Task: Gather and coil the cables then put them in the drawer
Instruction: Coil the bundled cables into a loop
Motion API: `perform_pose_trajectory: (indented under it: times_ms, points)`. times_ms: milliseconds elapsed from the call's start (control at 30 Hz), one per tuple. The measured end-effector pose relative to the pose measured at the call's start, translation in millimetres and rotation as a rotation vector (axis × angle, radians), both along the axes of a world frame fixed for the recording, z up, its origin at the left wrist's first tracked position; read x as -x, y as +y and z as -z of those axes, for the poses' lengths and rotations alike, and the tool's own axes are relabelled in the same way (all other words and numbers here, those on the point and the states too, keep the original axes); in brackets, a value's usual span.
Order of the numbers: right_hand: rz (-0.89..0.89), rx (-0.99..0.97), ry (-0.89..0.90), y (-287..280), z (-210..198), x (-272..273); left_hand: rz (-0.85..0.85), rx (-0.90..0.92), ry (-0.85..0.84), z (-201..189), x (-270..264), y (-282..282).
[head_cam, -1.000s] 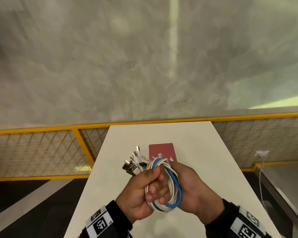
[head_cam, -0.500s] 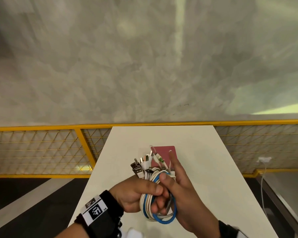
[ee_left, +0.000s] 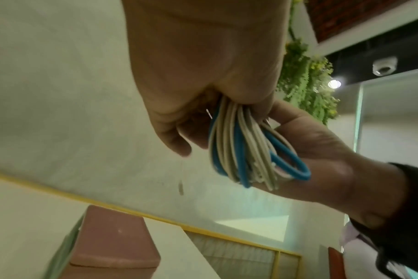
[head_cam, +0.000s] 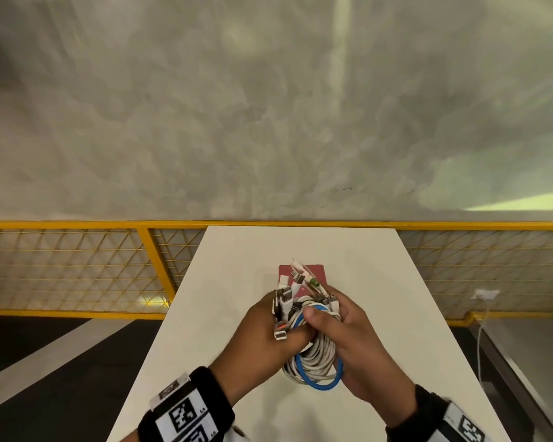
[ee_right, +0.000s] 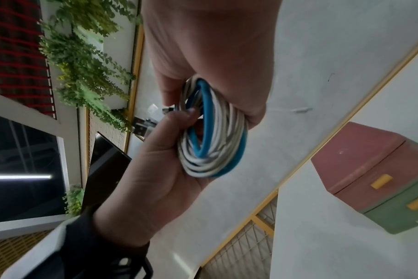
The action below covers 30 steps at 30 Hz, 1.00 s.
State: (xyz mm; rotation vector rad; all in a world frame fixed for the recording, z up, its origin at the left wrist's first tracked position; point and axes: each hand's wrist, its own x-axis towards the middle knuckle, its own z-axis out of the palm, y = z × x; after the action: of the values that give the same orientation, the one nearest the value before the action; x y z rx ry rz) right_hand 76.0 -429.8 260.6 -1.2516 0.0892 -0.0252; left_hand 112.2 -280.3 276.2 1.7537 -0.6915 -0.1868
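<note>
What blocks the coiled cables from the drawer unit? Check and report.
Only the drawers themselves: both hands hold the cable coil above the table, and both drawers of the unit look closed.

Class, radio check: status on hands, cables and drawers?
Both hands, left and right, grip the cable coil. Drawer box shut, untouched. Nothing in the way.

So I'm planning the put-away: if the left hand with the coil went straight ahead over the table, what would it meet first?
Probably the small drawer box, right beyond the left hand and the cable coil; its drawers look closed, and depth is hard to judge.
</note>
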Motion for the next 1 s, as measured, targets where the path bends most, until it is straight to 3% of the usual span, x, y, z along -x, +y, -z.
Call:
perform_pose_trajectory:
  times_ms: [167, 300, 500, 600, 733, 900, 1000]
  points:
    - [-0.026, 0.066, -0.005, 0.8, 3.4, 3.3, -0.164, -0.199, -0.421, 4.7, 0.4, 8.2]
    - [-0.057, 0.134, -0.021, -2.5, -0.3, 2.3, -0.031, -0.237, -0.412, -4.8, -2.2, 15.0]
    - [-0.057, 0.177, -0.047, -0.2, -5.2, 1.2, -0.049, -0.183, -0.416, 6.4, -16.8, 20.6]
    - [-0.017, 0.186, -0.064, 0.9, -8.1, 0.8, -0.166, -0.314, -0.619, 4.5, -13.9, 18.6]
    - [0.057, 0.199, -0.067, 0.3, -9.3, -1.1, -0.294, -0.414, -0.706, -3.2, -10.7, 14.4]
    - [-0.008, 0.213, -0.058, -2.1, -9.5, 2.5, -0.077, -0.347, -0.64, -0.2, -17.6, 18.8]
    - [-0.03, 0.224, -0.066, -4.8, -9.6, 2.4, 0.015, -0.153, -0.365, 0.0, -16.1, 14.4]
